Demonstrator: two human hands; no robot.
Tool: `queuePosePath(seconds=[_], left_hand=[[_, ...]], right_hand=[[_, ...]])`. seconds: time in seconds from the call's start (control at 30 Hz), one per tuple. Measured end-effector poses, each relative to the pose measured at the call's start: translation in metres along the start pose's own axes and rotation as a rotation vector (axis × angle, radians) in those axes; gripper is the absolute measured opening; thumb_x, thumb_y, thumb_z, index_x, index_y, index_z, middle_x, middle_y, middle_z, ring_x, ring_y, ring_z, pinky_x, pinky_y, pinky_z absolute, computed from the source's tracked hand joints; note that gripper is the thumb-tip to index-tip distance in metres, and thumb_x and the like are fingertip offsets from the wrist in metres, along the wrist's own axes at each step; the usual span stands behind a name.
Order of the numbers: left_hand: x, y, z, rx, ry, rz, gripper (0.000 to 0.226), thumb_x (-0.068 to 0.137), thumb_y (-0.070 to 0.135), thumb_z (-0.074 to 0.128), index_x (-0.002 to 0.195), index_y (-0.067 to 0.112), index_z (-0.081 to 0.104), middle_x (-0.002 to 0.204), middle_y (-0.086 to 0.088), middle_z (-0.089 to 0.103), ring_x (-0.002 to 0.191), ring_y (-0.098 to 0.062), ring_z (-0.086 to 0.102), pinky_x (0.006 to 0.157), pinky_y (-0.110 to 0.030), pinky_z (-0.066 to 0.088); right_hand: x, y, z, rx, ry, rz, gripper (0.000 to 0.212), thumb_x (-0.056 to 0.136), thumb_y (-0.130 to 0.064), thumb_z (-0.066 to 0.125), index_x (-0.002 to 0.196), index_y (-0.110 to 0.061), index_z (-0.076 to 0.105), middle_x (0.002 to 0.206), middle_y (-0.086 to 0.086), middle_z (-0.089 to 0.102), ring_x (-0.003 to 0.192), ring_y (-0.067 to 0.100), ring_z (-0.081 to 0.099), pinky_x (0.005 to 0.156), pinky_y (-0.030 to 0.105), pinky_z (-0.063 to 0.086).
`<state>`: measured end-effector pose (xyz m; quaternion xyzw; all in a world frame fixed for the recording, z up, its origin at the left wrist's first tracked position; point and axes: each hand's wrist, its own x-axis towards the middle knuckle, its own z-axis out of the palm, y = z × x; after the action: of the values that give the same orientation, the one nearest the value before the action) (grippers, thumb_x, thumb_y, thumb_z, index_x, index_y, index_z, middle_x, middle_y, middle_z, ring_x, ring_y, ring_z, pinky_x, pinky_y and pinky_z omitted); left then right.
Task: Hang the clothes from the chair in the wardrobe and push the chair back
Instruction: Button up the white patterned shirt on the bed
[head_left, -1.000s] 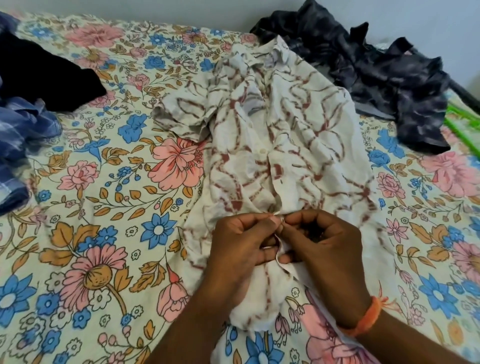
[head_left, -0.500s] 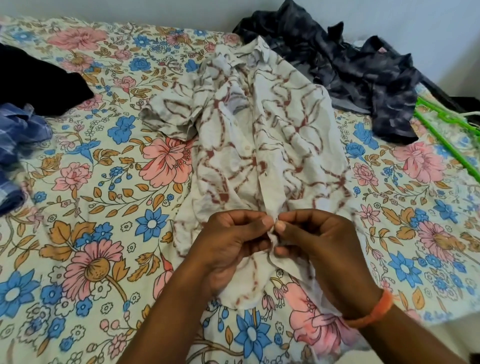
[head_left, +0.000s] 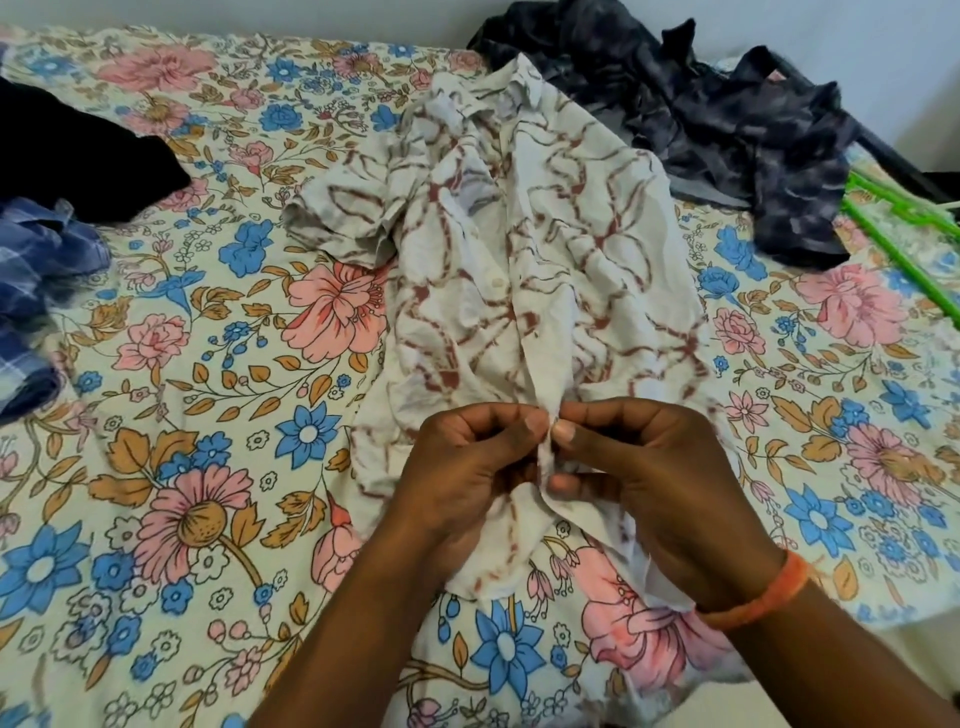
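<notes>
Pinching the front placket of a white shirt (head_left: 545, 291) with a reddish-brown branch print, both hands work low on the garment, thumb tips almost meeting over the fabric. The left hand (head_left: 467, 467) has its fingers curled round one edge of the opening; the right hand (head_left: 639, 467), an orange band (head_left: 758, 597) on its wrist, curls round the other edge. This looks like fastening or undoing a button, though the button itself is hidden between the thumbs.

That shirt lies front-up along the floral bedsheet (head_left: 208, 467), collar away from the person, one short sleeve bunched toward the left. It is thin, creased cotton — light, limp, prone to slump wherever it is not supported. For hanging, the shoulders or collar are the sensible places to take hold, since a grip at the hem would let the rest collapse.

Farther off, a blue checked garment (head_left: 41, 291) and a black garment (head_left: 78, 161) sit at the left edge of the bed. A dark mottled garment (head_left: 727, 130) is heaped beyond the collar — and a green plastic hanger (head_left: 904, 244) lies just beside it at the right.
</notes>
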<state>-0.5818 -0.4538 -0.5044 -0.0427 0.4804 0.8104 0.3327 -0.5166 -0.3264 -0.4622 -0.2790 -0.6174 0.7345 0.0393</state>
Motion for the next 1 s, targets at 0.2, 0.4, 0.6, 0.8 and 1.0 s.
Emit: queuePosePath(seconds=[0.2,0.4,0.6,0.8,1.0], left_hand=[[0.0,0.003,-0.007,-0.057,-0.087,-0.074,0.012,0.067,0.007,0.071,0.076,0.0,0.074,0.076,-0.019,0.069,0.067,-0.027,0.066,0.064,-0.034,0.059],[-0.002,0.004,-0.007,-0.152,-0.128,-0.114,0.009,0.07,0.002,0.066,0.074,-0.003,0.072,0.075,-0.02,0.068,0.065,-0.027,0.067,0.061,-0.033,0.06],[-0.005,0.002,0.0,-0.097,-0.075,-0.07,0.011,0.07,0.004,0.067,0.078,-0.003,0.072,0.076,-0.022,0.07,0.069,-0.031,0.068,0.065,-0.036,0.058],[-0.006,-0.014,0.004,0.203,0.007,0.134,0.016,0.09,0.023,0.066,0.09,0.008,0.073,0.097,-0.033,0.067,0.091,-0.043,0.064,0.094,-0.062,0.049],[-0.005,-0.018,0.008,0.316,-0.021,0.185,0.026,0.1,0.024,0.051,0.085,0.021,0.072,0.081,-0.009,0.071,0.079,-0.018,0.065,0.073,-0.036,0.053]], right_hand=[[-0.004,-0.002,0.001,0.028,-0.023,0.045,0.021,0.068,-0.002,0.074,0.089,0.004,0.074,0.076,0.022,0.072,0.063,0.029,0.069,0.061,0.034,0.062],[-0.009,-0.003,0.006,0.07,-0.034,0.043,0.013,0.078,0.007,0.069,0.091,0.006,0.073,0.076,0.023,0.072,0.063,0.028,0.068,0.061,0.032,0.062],[-0.012,-0.004,0.009,0.057,0.007,0.018,0.012,0.082,0.007,0.068,0.092,0.002,0.073,0.076,0.022,0.072,0.059,0.027,0.067,0.059,0.032,0.061],[-0.011,-0.004,0.004,-0.072,0.049,-0.071,0.014,0.083,0.005,0.071,0.096,0.0,0.073,0.082,0.02,0.073,0.068,0.034,0.071,0.064,0.038,0.063],[-0.009,-0.005,0.002,-0.093,0.023,-0.085,0.016,0.076,0.003,0.075,0.092,0.0,0.073,0.081,0.021,0.073,0.069,0.033,0.07,0.065,0.04,0.063]])
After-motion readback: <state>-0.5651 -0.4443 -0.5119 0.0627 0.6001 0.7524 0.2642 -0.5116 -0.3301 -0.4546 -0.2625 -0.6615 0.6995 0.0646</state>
